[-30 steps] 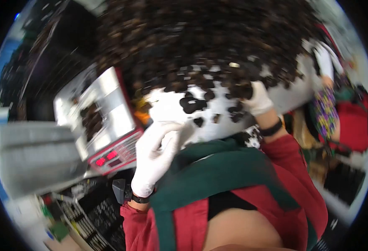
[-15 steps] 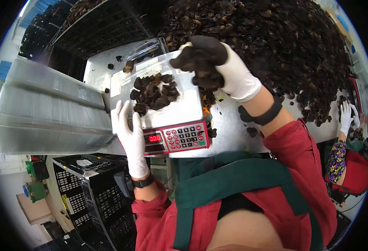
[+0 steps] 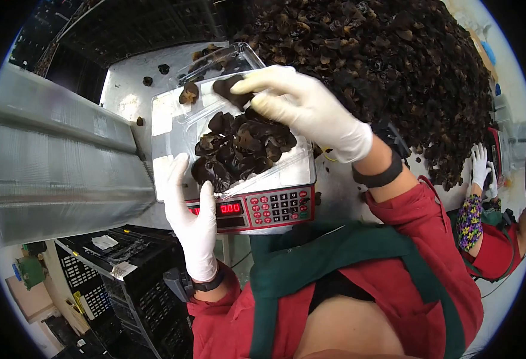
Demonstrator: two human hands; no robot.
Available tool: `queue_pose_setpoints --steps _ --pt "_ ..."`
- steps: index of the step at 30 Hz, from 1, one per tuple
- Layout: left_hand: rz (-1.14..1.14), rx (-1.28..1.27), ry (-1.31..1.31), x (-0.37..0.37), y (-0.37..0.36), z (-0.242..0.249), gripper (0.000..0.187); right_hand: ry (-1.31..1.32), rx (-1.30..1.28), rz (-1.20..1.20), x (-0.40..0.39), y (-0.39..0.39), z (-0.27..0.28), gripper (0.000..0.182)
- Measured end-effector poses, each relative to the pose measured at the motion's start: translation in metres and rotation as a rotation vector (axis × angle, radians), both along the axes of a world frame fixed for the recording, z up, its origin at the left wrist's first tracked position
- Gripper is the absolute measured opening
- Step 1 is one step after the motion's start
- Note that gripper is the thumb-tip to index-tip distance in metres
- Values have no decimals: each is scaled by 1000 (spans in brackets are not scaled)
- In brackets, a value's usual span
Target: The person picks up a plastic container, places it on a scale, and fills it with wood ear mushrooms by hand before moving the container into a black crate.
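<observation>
A red and silver digital scale point(image 3: 275, 209) with a lit 0.00 display carries an open clear plastic clamshell box point(image 3: 302, 157). Dark wood ear mushrooms point(image 3: 239, 146) lie heaped in the box. Over its far side, my white-gloved right hand point(image 3: 302, 105) pinches a wood ear mushroom point(image 3: 229, 90) between thumb and fingers. My gloved left hand point(image 3: 191, 221) rests at the box's near left corner, fingers stretched and thumb apart, partly covering the display. One loose mushroom point(image 3: 189, 93) sits by the upper left of the box.
A large mound of wood ears point(image 3: 371, 72) covers the table behind and right. Stacked clear plastic boxes point(image 3: 59, 149) stand left; black crates point(image 3: 137, 281) are below them. Another person's gloved hand point(image 3: 479, 164) is at far right.
My right hand has moved left and down over the box, and most of its clump of mushrooms now lies on the heap. My left hand stays at the corner.
</observation>
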State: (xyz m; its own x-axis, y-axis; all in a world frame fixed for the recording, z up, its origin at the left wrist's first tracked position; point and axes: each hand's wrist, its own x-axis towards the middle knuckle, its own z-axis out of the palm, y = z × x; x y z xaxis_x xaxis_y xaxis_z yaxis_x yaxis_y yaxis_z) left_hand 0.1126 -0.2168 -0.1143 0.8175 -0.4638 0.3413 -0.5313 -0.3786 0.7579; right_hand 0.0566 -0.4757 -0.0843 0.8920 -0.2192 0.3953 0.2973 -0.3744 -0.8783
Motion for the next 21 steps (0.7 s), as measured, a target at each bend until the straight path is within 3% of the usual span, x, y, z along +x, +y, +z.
queue_pose_setpoints --steps 2,4,7,11,13,14,16,17,18,21 --pt "-115 25 -63 5 -7 1 49 193 199 -42 -13 -10 8 23" --pt "-93 22 -60 5 -13 4 46 220 216 -56 -20 -16 3 21" --pt "-67 -47 -82 10 -14 0 25 237 209 -23 -28 -17 2 19" --pt "-4 -67 -173 13 -17 -1 21 268 237 -27 -27 -12 4 19" --pt "-28 -35 -153 14 -14 1 21 117 8 -97 -22 -10 -1 14" --pt "-57 -11 -128 14 -13 1 21 114 10 -92 -17 -8 -2 14" --pt "-68 -10 -185 15 -19 4 21 -159 -524 -177 1 -1 -1 7" --pt "-85 -12 -240 15 -22 5 22 -290 -534 -177 12 11 0 3" --pt "-88 -8 -244 14 -22 6 22 -301 -598 -130 17 19 7 11" --pt "-77 17 -270 14 -22 1 21 -200 -758 -54 45 46 -8 7"
